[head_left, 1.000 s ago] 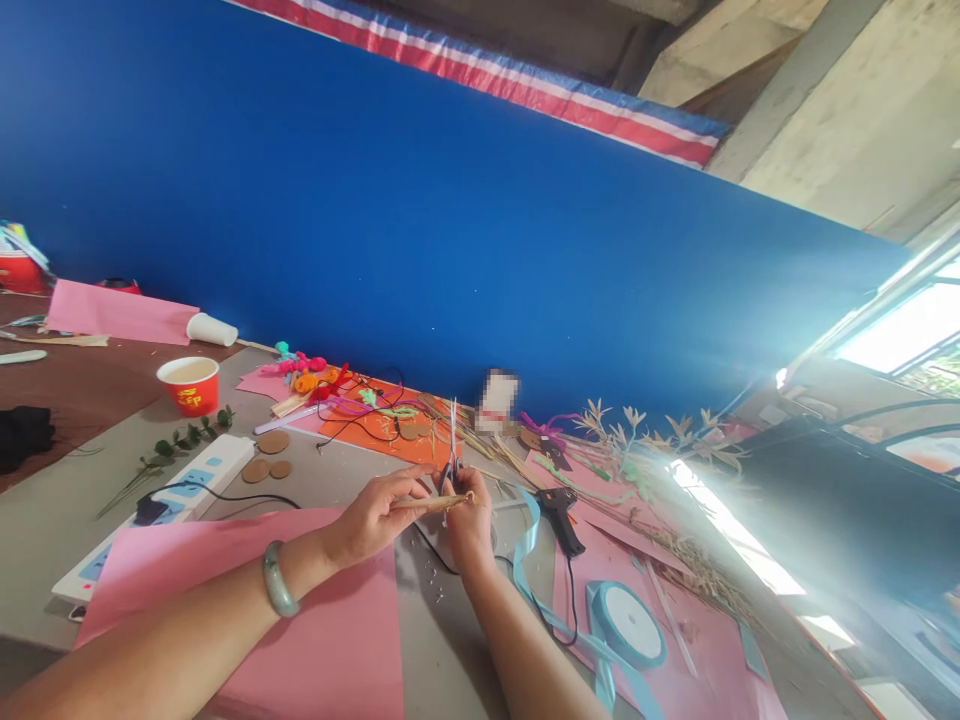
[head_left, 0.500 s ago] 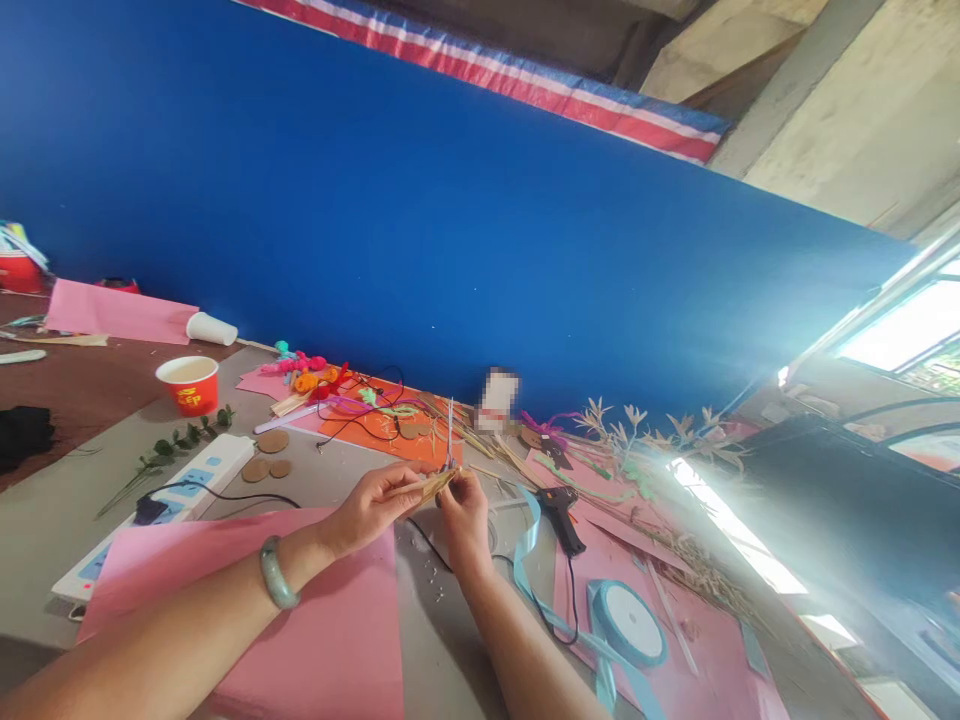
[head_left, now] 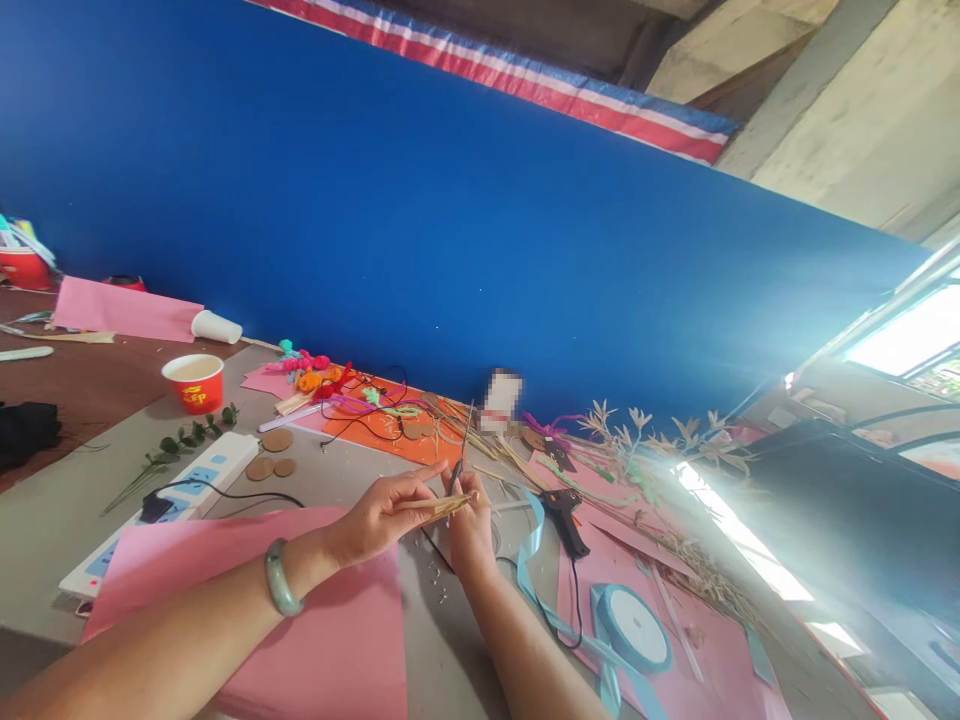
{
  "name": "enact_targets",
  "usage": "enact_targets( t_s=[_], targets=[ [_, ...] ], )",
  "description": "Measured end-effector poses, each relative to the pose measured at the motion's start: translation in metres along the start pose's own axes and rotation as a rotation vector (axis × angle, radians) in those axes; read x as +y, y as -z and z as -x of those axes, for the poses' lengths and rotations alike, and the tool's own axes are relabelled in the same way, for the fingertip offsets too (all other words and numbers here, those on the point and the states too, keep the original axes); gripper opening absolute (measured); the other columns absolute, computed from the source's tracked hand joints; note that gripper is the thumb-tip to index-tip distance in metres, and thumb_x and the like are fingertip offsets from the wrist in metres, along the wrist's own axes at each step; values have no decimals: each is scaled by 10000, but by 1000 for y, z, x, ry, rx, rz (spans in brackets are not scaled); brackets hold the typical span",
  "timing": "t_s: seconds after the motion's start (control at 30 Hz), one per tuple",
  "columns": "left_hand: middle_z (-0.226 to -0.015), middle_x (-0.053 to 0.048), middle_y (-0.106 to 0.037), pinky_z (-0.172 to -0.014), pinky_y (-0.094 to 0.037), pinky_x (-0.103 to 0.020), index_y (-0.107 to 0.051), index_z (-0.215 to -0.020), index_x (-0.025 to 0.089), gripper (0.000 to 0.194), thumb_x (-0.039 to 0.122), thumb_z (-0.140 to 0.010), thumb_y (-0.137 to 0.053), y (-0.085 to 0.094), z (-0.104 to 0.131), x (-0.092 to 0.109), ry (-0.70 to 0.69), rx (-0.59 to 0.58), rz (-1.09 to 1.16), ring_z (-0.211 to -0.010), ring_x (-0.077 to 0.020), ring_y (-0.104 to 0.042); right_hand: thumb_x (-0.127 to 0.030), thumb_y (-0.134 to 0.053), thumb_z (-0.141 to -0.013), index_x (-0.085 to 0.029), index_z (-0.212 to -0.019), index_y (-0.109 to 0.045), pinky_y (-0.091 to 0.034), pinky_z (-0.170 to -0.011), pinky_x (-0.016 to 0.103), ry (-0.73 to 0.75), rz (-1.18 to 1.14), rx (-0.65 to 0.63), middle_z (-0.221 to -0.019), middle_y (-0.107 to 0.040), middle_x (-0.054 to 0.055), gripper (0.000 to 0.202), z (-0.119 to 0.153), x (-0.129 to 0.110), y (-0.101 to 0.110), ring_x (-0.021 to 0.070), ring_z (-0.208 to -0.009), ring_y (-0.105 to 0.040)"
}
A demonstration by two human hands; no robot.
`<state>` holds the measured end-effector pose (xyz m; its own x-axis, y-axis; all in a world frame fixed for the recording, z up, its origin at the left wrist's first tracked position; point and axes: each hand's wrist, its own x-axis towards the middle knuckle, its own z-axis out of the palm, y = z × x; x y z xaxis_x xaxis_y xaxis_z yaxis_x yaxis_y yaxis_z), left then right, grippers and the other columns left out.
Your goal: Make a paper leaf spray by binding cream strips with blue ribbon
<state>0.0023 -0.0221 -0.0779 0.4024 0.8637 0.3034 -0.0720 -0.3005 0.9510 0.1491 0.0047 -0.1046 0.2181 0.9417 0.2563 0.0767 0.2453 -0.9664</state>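
My left hand (head_left: 379,518), with a green bangle (head_left: 282,578) on its wrist, pinches a small bundle of dried straw (head_left: 433,508) held level above the table. Close beside it, my right hand (head_left: 471,540) is closed round a pair of scissors (head_left: 460,465), whose blades point up and away from me. The straw's right end lies across the front of my right fingers. Its exact contact with the scissors is hard to make out. Below my left forearm lies a large sheet of pink paper (head_left: 330,640).
To the right are a black glue gun (head_left: 566,522), a light blue ribbon roll (head_left: 636,628) and dried stems (head_left: 697,570). A power strip (head_left: 217,462), a red paper cup (head_left: 196,385) and wooden discs (head_left: 277,440) lie left. Behind rises a blue panel (head_left: 450,220).
The scissors have turned, their tips leaning further right. The straw bundle has come nearer to me and now shows in front of my right fingers. The view has shifted slightly.
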Motion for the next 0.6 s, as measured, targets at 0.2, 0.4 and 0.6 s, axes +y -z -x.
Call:
enact_targets(
  t_s=[0.2, 0.4, 0.6],
  targets=[
    [-1101, -123, -675, -1080, -292, -359, -685, -868, 167, 216, 342, -856, -559, 0, 2, -5, -79, -12, -87, -1367, -266, -307, -486, -641, -741, -199, -692, -517, -339, -497, 225, -145, -114, -12, -643, -525, -16, 316, 4, -9, 0, 120, -562, -448],
    [-1286, -164, -569, -1028, -361, -342, -681, -878, 154, 226, 338, -866, -549, -1, 3, -4, -102, -19, -122, -1377, -279, -283, -495, -668, -714, -210, -700, -484, -290, -457, 215, -232, -242, -31, -578, -446, -52, 339, 7, -12, -1, 102, -500, -386],
    [-1216, -160, -618, -1039, -341, -333, -671, -873, 161, 202, 319, -872, -545, -1, 3, -7, -142, -22, -152, -1380, -262, -278, -480, -650, -737, -218, -679, -473, -249, -426, 221, -221, -251, -31, -519, -402, -66, 321, 7, -13, 0, 100, -449, -350]
  ],
)
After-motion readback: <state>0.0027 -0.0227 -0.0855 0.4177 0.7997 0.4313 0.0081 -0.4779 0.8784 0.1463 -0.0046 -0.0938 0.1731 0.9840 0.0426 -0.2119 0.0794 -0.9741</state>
